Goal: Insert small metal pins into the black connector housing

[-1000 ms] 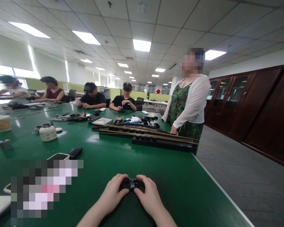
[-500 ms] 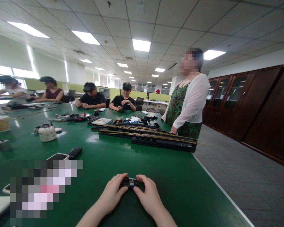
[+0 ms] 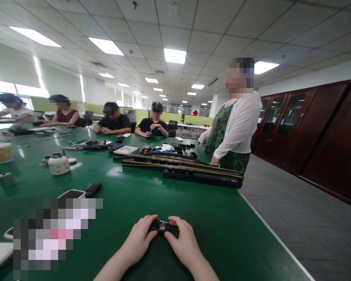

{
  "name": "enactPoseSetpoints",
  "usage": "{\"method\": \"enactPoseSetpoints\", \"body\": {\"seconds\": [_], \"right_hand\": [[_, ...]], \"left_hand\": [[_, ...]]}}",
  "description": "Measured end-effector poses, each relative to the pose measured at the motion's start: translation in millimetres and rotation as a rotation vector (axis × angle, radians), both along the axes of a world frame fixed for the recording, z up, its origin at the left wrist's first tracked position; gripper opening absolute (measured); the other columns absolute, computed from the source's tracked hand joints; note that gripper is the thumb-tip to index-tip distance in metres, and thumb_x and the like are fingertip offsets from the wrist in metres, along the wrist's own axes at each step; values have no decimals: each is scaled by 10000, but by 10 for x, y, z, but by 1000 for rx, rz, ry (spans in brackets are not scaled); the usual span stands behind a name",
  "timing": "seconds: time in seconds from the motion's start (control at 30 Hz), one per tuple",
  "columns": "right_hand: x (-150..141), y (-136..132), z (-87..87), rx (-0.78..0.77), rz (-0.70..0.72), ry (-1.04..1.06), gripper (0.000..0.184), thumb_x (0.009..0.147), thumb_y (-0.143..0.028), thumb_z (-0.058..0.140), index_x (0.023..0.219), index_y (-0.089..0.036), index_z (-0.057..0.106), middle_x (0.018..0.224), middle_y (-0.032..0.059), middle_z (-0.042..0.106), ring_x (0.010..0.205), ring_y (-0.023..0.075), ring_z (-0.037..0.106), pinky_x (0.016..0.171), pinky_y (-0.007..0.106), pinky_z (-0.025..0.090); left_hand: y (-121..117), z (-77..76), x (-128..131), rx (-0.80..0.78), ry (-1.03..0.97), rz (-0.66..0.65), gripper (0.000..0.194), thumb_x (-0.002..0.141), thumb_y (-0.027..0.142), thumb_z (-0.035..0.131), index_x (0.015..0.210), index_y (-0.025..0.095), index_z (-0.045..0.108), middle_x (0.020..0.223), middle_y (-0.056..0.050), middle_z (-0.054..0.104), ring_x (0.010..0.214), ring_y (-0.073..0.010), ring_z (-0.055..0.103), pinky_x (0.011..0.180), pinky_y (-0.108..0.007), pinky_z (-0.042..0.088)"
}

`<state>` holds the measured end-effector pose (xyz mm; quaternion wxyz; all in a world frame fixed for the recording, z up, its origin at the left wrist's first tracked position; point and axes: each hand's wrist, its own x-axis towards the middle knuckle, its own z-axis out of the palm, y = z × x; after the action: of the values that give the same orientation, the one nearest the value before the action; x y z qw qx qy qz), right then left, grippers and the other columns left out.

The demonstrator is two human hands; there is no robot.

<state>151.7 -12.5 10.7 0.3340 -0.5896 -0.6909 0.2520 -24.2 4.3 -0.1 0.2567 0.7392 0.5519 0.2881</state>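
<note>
A small black part with a silvery metal piece in its middle sits between my hands, close above or on the green table. My left hand grips its left end between thumb and fingers. The right end is pinched the same way by my right hand. Both sets of fingers cover the ends of the part, so its exact kind does not show.
Long black rails with thin brass-coloured rods lie ahead. Leftward are a phone, a black case, a white jar and a metal block. A standing person rests a hand by the rails; several others sit beyond.
The black part has tilted slightly between my fingers, while my hands stay in place. The standing person has shifted a little to the right.
</note>
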Motion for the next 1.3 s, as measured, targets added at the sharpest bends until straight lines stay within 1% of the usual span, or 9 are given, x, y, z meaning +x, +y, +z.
{"method": "enactPoseSetpoints", "body": {"seconds": [0.13,0.27,0.47,0.77,0.93,1.03,1.13,1.23,1.3], "right_hand": [[-1,0,-6,-5,-3,-2,384,683,-268,564,1067,-249,570,997,29,636,989,210,557,905,324,388],[-3,-2,-2,-12,-5,-2,378,682,-264,564,1059,-252,573,993,21,637,988,202,557,910,316,385],[-8,-1,18,-20,-10,2,375,681,-269,560,1055,-247,578,995,27,637,995,207,557,907,320,390],[-12,-10,31,-11,-3,6,364,685,-249,566,1048,-250,584,988,29,641,992,214,560,911,336,394],[-8,-3,10,-9,-14,10,361,677,-250,568,1037,-247,587,998,24,642,996,208,562,905,319,394],[-6,0,3,3,-11,8,361,675,-240,566,1035,-242,588,1001,24,641,999,205,559,913,319,389],[-7,1,9,5,-8,9,361,675,-221,559,1034,-239,591,1014,28,637,1010,208,552,921,325,387],[-12,-1,16,0,-9,5,347,675,-206,549,1015,-235,606,1031,32,635,1028,217,542,933,336,382],[-12,-2,17,7,-6,2,332,678,-199,538,999,-232,615,1034,32,636,1033,218,539,938,341,379]], "left_hand": [[-8,21,0,-6,8,-3,429,727,204,463,1149,165,531,1175,-101,588,1102,-226,507,975,-365,367],[-21,32,-7,-7,12,-6,424,723,199,469,1142,196,533,1168,-80,595,1101,-219,508,971,-360,367],[-22,29,-11,-2,23,-13,421,724,189,465,1138,209,536,1171,-71,596,1102,-219,507,971,-361,367],[-15,3,-17,4,22,-10,424,744,184,440,1160,186,520,1191,-84,581,1112,-214,499,979,-359,362],[-8,-11,-17,4,-10,-17,480,698,222,512,1177,193,511,1166,-87,590,1095,-235,508,966,-368,367],[-8,1,-7,-14,-9,2,518,672,238,545,1184,168,499,1154,-103,585,1084,-245,510,951,-368,373],[-17,26,2,-9,4,7,456,662,219,547,1114,158,530,1099,-97,591,1046,-234,523,928,-349,383],[-29,48,4,4,11,-3,334,644,199,555,978,195,558,1001,-57,604,964,-221,546,865,-338,413],[-33,52,4,8,15,-4,303,630,194,566,932,201,553,958,-44,603,924,-217,552,829,-332,423]]}}
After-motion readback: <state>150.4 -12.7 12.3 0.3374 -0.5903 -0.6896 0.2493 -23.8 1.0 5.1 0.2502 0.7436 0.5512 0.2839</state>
